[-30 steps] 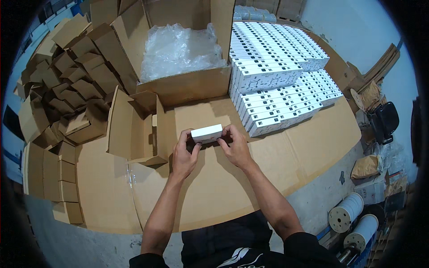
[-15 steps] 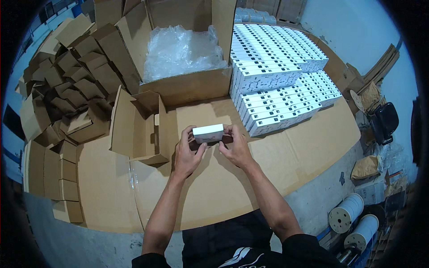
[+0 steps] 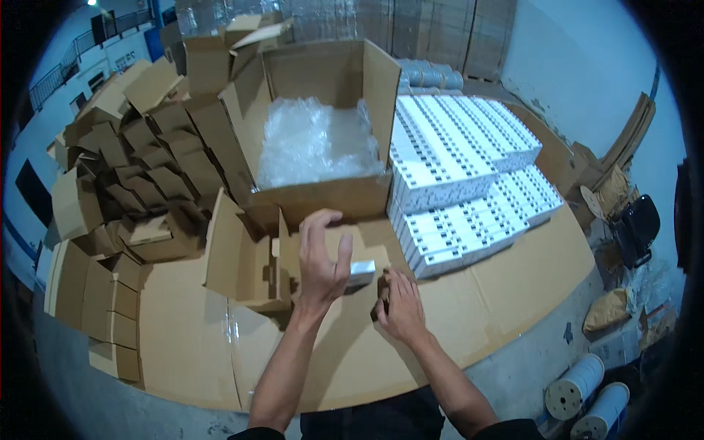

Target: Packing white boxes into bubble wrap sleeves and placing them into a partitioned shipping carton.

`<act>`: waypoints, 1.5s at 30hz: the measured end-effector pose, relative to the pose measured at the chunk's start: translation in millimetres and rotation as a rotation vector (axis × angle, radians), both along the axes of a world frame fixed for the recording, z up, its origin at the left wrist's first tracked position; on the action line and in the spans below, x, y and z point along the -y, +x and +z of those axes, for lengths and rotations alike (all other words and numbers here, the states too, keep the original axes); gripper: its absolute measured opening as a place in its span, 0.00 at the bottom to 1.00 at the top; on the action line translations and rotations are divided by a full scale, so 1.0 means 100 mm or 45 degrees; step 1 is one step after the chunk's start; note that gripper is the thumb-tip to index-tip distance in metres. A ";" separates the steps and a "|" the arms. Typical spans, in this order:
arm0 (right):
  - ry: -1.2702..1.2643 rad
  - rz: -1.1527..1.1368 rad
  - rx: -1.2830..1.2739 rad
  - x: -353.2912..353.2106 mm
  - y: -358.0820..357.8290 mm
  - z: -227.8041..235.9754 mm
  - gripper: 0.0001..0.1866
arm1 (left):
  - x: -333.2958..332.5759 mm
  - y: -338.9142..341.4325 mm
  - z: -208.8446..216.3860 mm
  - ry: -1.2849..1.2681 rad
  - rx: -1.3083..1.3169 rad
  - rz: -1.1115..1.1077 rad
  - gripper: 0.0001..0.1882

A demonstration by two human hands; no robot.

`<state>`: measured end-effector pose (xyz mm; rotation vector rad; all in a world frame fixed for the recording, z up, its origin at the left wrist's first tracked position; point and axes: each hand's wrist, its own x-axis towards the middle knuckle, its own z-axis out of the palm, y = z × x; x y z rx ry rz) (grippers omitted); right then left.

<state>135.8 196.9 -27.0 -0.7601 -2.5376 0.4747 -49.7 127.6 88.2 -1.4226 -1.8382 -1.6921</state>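
The white box (image 3: pixel 361 273) lies on the cardboard table (image 3: pixel 513 293), long axis running left to right (mostly hidden). The left hand (image 3: pixel 323 257) hovers just above it, fingers spread open. The right hand (image 3: pixel 400 308) rests loosely curled just right of it, holding nothing.

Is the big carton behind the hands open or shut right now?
Open. The big carton has its flaps standing up, and crumpled clear plastic wrap shows inside. Whether anything lies under the wrap cannot be told.
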 end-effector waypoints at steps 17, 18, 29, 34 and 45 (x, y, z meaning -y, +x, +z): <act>-0.054 -0.027 -0.011 0.01 -0.03 0.07 0.37 | -1.54 -2.69 0.55 -0.686 -0.517 0.605 0.14; -0.055 -0.034 -0.015 0.00 -0.03 0.07 0.37 | -1.57 -2.69 0.59 -0.577 -0.553 0.550 0.12; -0.051 -0.014 -0.147 0.06 0.03 0.05 0.33 | -0.84 -1.54 1.74 0.118 -0.450 0.317 0.06; -0.714 -0.094 -0.681 -0.06 0.09 0.01 0.24 | -0.07 -0.63 1.67 0.101 0.055 -0.058 0.09; -1.160 0.673 -0.647 0.31 0.00 0.90 0.29 | 1.15 0.21 -0.07 -0.498 0.624 -0.522 0.06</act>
